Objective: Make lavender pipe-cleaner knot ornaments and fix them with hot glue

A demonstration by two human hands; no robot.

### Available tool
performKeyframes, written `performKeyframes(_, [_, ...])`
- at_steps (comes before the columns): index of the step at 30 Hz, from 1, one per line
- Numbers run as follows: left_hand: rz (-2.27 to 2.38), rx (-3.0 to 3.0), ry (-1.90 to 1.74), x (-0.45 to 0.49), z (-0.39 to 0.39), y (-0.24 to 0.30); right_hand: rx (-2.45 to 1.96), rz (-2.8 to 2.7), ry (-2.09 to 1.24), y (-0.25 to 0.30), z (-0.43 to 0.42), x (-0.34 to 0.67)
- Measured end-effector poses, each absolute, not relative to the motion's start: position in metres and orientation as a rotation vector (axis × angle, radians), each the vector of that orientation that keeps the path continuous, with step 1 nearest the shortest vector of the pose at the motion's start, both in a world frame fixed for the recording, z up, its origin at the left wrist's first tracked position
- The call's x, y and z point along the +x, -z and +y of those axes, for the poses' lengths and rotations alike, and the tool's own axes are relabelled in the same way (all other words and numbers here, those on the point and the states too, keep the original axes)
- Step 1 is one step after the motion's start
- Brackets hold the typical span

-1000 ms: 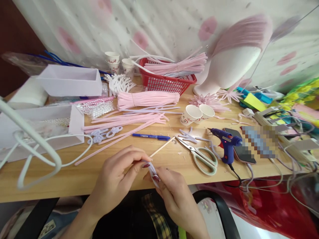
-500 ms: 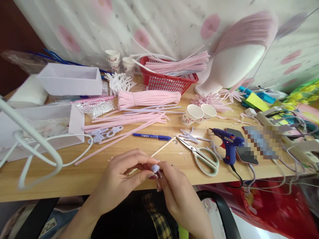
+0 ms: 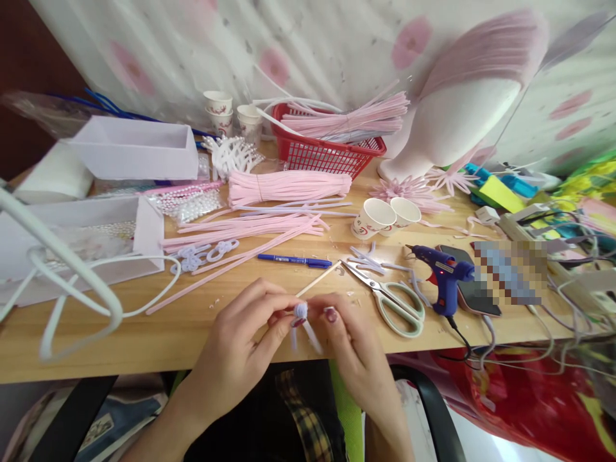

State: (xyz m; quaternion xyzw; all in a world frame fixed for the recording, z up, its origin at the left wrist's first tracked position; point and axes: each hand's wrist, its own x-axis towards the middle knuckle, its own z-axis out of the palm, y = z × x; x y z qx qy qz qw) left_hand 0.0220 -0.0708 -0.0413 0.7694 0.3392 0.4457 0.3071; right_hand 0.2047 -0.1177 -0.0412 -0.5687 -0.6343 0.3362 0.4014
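Observation:
Held in front of the table's edge, my left hand (image 3: pixel 255 337) pinches a lavender pipe cleaner (image 3: pixel 301 310) between thumb and fingertips. Its top is wound into a small coil, and two tails hang below, slightly blurred. My right hand (image 3: pixel 353 340) is just right of the coil, its fingers loosely bent and the thumb away from the tails. Whether its index fingertip touches the coil is hard to see. A thin wooden stick (image 3: pixel 317 279) lies behind the hands. Scissors (image 3: pixel 392 298) lie to the right, and a blue pen (image 3: pixel 294 260) lies farther back.
A blue glue gun (image 3: pixel 445 276) and a phone (image 3: pixel 474 292) are at the right, with cables beyond. Pink pipe cleaners (image 3: pixel 289 188), paper cups (image 3: pixel 373 218) and a red basket (image 3: pixel 327 157) stand farther back. A white bent tube (image 3: pixel 72 256) juts in at the left, before white boxes (image 3: pixel 149 237).
My right hand has moved slightly right, its thumb coming away from the pipe cleaner. The tails now show below the coil. My left hand keeps its pinch.

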Motion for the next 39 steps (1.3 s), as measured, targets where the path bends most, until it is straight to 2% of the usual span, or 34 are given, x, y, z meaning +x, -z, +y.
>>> performKeyframes(3, [0.94, 2.211, -1.221, 0.023, -0.075, 0.043, -1.476, -1.611, -0.588, 0.034, -0.119, 0.204])
performKeyframes(7, [0.916, 2.346, -1.224, 0.026, -0.079, 0.044, -1.365, -1.636, -0.733, 0.034, -0.122, 0.195])
performKeyframes(12, [0.819, 2.229, -1.165, 0.022, -0.078, 0.041, -1.267, -1.574, -0.807, 0.039, -0.123, 0.197])
performKeyframes(22, [0.86, 2.246, -1.196, 0.024, -0.082, 0.038, -1.288, -1.381, -0.907, 0.032, -0.126, 0.192])
performKeyframes(39, [0.929, 2.297, -1.225, 0.026, -0.081, 0.036, -1.355, -1.342, -0.883, 0.034, -0.122, 0.186])
